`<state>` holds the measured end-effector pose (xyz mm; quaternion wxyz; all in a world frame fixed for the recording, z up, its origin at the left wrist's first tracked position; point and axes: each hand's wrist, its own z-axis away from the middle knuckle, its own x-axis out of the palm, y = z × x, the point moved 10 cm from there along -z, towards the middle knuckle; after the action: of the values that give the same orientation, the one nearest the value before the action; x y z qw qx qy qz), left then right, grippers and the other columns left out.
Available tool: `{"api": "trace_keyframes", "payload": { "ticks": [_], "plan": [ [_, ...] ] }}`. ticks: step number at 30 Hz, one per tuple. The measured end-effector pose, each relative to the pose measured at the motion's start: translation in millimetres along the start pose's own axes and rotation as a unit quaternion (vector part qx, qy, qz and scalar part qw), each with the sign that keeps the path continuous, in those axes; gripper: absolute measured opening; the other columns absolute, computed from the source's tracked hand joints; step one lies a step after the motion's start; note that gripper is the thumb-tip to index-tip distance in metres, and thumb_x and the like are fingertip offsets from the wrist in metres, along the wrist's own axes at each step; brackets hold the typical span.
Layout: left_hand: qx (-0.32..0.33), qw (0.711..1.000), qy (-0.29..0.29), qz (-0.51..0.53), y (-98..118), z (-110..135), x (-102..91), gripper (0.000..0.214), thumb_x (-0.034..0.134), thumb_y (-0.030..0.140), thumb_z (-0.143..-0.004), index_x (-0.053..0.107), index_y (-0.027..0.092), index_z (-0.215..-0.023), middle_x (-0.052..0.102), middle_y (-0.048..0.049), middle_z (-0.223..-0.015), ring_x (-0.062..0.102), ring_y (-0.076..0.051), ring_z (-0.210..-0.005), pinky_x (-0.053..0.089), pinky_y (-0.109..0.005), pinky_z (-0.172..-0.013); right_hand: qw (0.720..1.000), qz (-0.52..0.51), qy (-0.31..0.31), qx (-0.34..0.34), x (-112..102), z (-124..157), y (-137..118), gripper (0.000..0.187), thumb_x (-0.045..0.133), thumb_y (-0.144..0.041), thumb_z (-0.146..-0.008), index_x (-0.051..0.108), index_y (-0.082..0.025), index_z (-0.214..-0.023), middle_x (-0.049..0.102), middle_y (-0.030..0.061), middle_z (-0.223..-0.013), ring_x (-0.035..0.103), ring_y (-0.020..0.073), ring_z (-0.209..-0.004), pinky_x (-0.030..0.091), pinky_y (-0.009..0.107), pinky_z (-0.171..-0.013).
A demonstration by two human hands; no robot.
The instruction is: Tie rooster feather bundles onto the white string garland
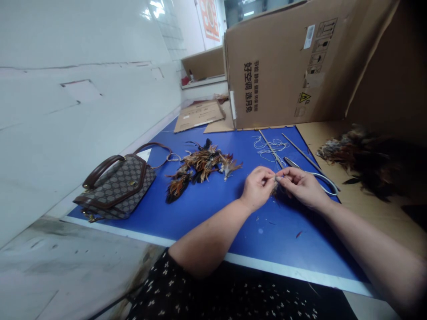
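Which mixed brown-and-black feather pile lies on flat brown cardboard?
The feather pile at far right, beyond the right hand; the left pile lies on the blue tabletop, beside the brown patterned handbag.

Our left hand (257,188) and right hand (303,186) are close together, thumbs and forefingers pinched; our bare left forearm (211,234) slants rightward from the near side, our right forearm (365,244) leftward.

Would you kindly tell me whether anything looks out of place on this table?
A handbag sits on the table left of the feather bundles, seemingly unrelated to them. Thread lies in messy loops on both sides of a stick.
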<state>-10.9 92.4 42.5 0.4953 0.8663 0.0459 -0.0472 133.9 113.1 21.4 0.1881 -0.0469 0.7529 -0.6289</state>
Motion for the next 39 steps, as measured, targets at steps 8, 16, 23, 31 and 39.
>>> {"api": "trace_keyframes", "payload": {
  "ticks": [8, 16, 23, 31, 39],
  "plan": [
    [0.013, 1.0, -0.02, -0.006, 3.3, 0.1, 2.7, 0.012, 0.068, 0.022, -0.089, 0.066, 0.02, -0.077, 0.062, -0.009, -0.102, 0.061, -0.017, -0.094, 0.051, -0.028, -0.08, 0.999, 0.004, -0.042, 0.002, 0.8, 0.0, 5.5, 0.042, 0.074, -0.055, -0.088, 0.067, -0.02, -0.111, 0.049, -0.0074, -0.058, 0.041, 0.0086, -0.047, 0.032, 0.023, -0.046],
    [0.02, 0.999, -0.048, 0.008, 5.6, 0.3, 7.1, 0.009, 0.069, 0.02, -0.088, 0.067, 0.019, -0.079, 0.062, -0.0085, -0.101, 0.061, -0.017, -0.094, 0.051, -0.031, -0.086, 0.997, -0.01, -0.072, 0.021, 0.9, -0.3, 8.6, 0.043, 0.078, -0.057, -0.085, 0.067, -0.019, -0.101, 0.051, -0.0062, -0.059, 0.043, 0.0082, -0.048, 0.032, 0.022, -0.046],
    [-0.018, 0.998, -0.053, 0.04, -9.5, 1.6, 9.0, 0.009, 0.073, 0.024, -0.086, 0.068, 0.019, -0.081, 0.066, -0.0096, -0.104, 0.064, -0.017, -0.095, 0.053, -0.033, -0.091, 0.995, -0.005, -0.099, 0.017, 2.4, 0.0, 7.9, 0.041, 0.075, -0.056, -0.089, 0.066, -0.018, -0.098, 0.053, -0.0054, -0.059, 0.042, 0.0075, -0.048, 0.03, 0.022, -0.046],
    [-0.021, 0.996, -0.051, 0.066, -9.5, 1.0, 10.3, 0.009, 0.072, 0.02, -0.085, 0.066, 0.017, -0.079, 0.065, -0.0085, -0.098, 0.065, -0.016, -0.092, 0.054, -0.031, -0.089, 0.995, 0.004, -0.1, 0.018, -1.0, 0.4, 8.9, 0.043, 0.075, -0.059, -0.087, 0.066, -0.018, -0.096, 0.052, -0.0056, -0.058, 0.04, 0.0073, -0.047, 0.029, 0.022, -0.046],
    [0.055, 0.998, -0.032, 0.008, -9.2, -0.4, 6.8, 0.009, 0.071, 0.017, -0.086, 0.064, 0.017, -0.081, 0.067, -0.0076, -0.095, 0.065, -0.015, -0.088, 0.056, -0.029, -0.08, 0.995, -0.003, -0.098, 0.018, -0.4, 0.6, 6.7, 0.039, 0.075, -0.056, -0.089, 0.062, -0.019, -0.097, 0.058, -0.0033, -0.064, 0.051, 0.0094, -0.051, 0.037, 0.022, -0.049]
  ]
}}
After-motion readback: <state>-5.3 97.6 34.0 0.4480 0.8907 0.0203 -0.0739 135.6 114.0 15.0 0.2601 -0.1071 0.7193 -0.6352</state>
